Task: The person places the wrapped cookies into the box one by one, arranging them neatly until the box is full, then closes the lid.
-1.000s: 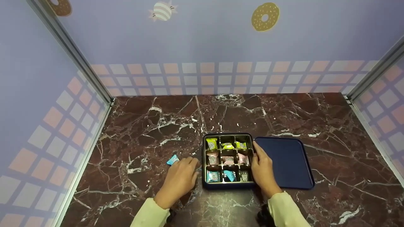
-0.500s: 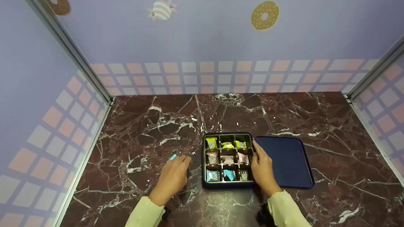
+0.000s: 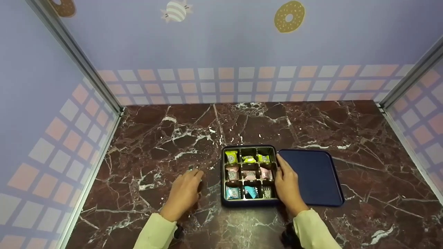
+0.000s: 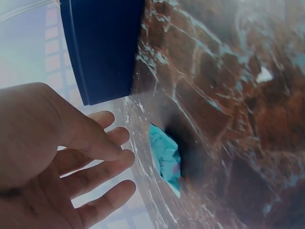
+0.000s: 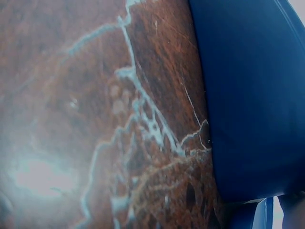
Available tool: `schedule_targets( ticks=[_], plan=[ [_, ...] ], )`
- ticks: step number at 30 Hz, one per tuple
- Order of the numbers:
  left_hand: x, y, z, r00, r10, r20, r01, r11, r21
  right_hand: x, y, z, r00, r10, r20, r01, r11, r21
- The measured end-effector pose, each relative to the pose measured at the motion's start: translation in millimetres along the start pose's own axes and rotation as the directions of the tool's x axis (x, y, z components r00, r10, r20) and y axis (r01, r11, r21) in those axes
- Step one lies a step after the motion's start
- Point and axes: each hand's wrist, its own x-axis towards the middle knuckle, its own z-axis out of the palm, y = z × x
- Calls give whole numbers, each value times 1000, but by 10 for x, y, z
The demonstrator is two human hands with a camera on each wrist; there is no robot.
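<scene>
A light-blue wrapped candy (image 4: 164,155) lies on the marble-patterned table. My left hand (image 3: 182,190) hovers over it, hiding nearly all of it in the head view. In the left wrist view the fingers are spread and loosely bent, with a gap between them and the candy. My right hand (image 3: 288,185) rests along the right side of a dark blue tin (image 3: 249,204), fingers stretched along its edge. The tin's golden insert has rows of compartments with yellow candies (image 3: 231,157) at the back, pink candies (image 3: 232,173) in the middle and blue candies (image 3: 233,193) in front.
The flat dark blue lid (image 3: 316,180) lies right of the tin, partly behind my right hand. The front-right compartment holds a silvery striped piece (image 3: 267,192). Patterned lilac walls (image 3: 221,41) enclose the table (image 3: 155,138) at the back and both sides.
My left hand has moved left, away from the tin, and covers more of the loose blue candy. My right hand and the tin have stayed in place.
</scene>
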Motion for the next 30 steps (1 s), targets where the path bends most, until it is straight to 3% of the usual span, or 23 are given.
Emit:
schedule_targets(
  ticks=[6,14,30],
  plan=[
    [1,-68,48,1000,-1,-7,2,1000,23,0,2,0,1000,12,4,-12,1000,-3],
    [5,-109,72,997,-40,64,39,999,22,-1,-4,-3,1000,2,1,-2,1000,-16],
    [14,-139,109,998,-61,14,61,998,-7,-4,-3,3,1000,1,-10,-1,1000,-16]
  ],
)
